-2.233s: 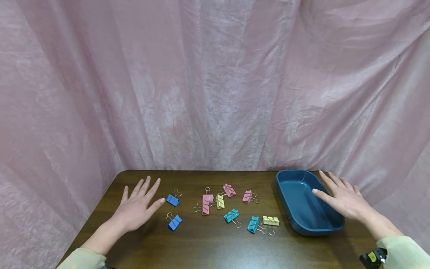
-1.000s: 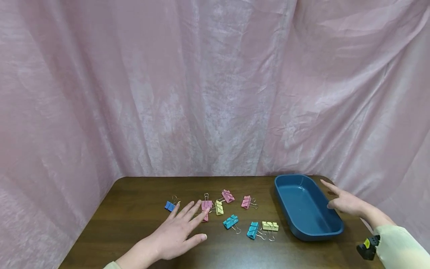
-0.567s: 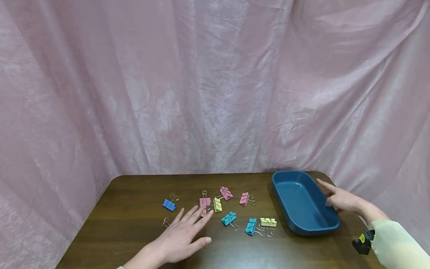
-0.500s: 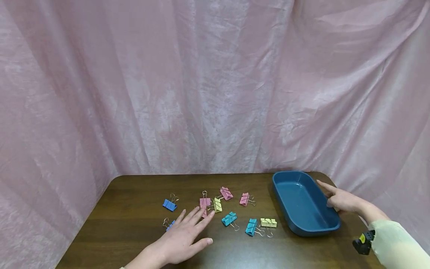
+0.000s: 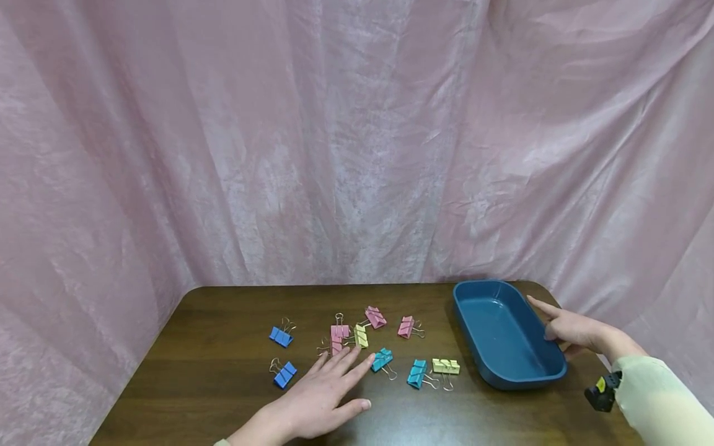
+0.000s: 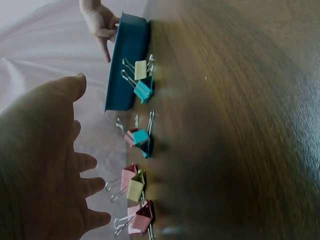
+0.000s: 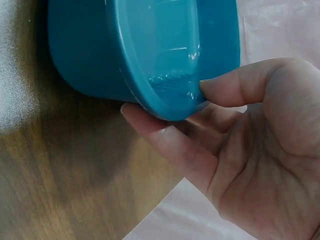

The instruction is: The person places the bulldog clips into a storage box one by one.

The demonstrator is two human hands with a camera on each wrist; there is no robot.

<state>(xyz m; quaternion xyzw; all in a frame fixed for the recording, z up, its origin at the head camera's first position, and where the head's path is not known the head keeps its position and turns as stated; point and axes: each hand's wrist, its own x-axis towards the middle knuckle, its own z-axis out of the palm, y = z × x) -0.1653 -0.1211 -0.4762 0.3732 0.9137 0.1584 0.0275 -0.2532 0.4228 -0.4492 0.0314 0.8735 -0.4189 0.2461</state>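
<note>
My left hand [image 5: 315,402] is held with its fingers spread over the table's middle, holding nothing. Its fingertips overlap the lower edge of a group of pink binder clips [image 5: 339,331] and reach close to a teal binder clip [image 5: 382,359]. Two blue binder clips [image 5: 285,375] lie to its left. On the right, my right hand [image 5: 577,334] grips the side of a blue plastic tray [image 5: 504,334]. In the right wrist view the thumb [image 7: 235,87] is inside the rim and the other fingers curl round the outside. Nothing lies in the tray.
Beside the tray lie a yellow binder clip [image 5: 446,367] and a second teal clip [image 5: 416,374]. Another yellow clip [image 5: 361,336] is among the pink ones. A pink curtain [image 5: 357,155] hangs behind the brown wooden table [image 5: 223,322].
My left hand has come from the table's left side to its middle, lately uncovering the nearer blue clip. My right hand, spread beside the tray before, has taken hold of its rim.
</note>
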